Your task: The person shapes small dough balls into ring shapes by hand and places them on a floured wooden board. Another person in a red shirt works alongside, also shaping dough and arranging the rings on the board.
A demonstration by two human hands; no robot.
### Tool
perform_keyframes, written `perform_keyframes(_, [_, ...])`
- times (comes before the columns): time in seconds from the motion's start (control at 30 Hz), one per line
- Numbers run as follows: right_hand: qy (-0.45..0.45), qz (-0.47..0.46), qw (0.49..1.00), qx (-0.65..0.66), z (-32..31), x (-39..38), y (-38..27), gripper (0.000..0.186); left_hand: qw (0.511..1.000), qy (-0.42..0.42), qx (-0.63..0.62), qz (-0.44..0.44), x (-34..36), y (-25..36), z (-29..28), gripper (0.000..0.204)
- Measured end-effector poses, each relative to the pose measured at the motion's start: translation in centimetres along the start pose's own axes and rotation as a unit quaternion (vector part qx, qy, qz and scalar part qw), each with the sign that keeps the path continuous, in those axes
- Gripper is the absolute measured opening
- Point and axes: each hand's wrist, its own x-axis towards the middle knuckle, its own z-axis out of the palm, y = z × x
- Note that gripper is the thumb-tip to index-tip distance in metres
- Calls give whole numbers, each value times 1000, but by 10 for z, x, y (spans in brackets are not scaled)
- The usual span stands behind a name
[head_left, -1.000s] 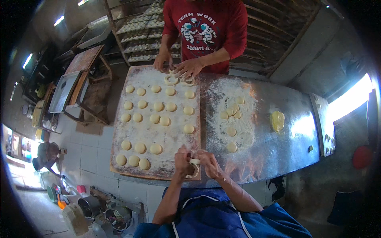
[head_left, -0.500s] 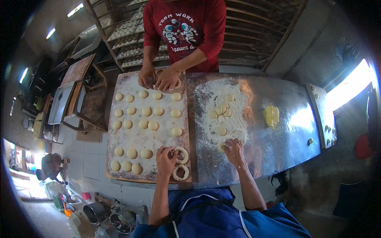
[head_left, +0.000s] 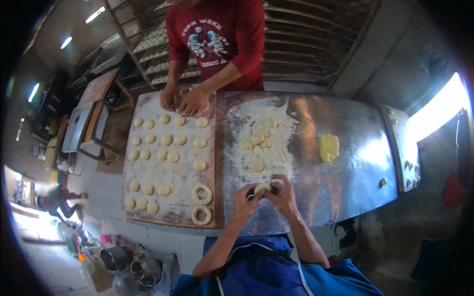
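Note:
Between my two hands, just above the front of the metal table, is a small piece of pale dough. My left hand pinches its left end, and my right hand grips its right end. Two dough rings lie on the floured wooden board to my left, at its near right corner. Several round dough balls sit in loose rows on that board. Ahead of my hands, more dough pieces rest on the floury patch of the table.
Across the board, a co-worker's hands work on dough. A yellow lump lies on the metal table, right of the flour. A tray stands at the far right. Racks of dough rise behind the co-worker; pots stand at lower left.
My left hand has left the dough ring on the board and moved right. Both hands now hold the dough piece that my right hand was touching on the table. The view has shifted slightly.

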Motion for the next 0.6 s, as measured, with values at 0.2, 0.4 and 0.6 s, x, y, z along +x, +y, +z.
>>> perform_keyframes(0.2, [-167, 47, 980, 98, -23, -6, -16, 55, 927, -6, -357, -113, -4, -26, 23, 29])
perform_keyframes(0.4, [-47, 231, 940, 247, -15, 20, 33, 33, 950, -39, -309, 0, -14, -32, 23, 29])
perform_keyframes(0.6, [-91, 137, 962, 217, 10, 7, 39, 49, 981, 18, -153, 119, -2, -47, 7, 26])
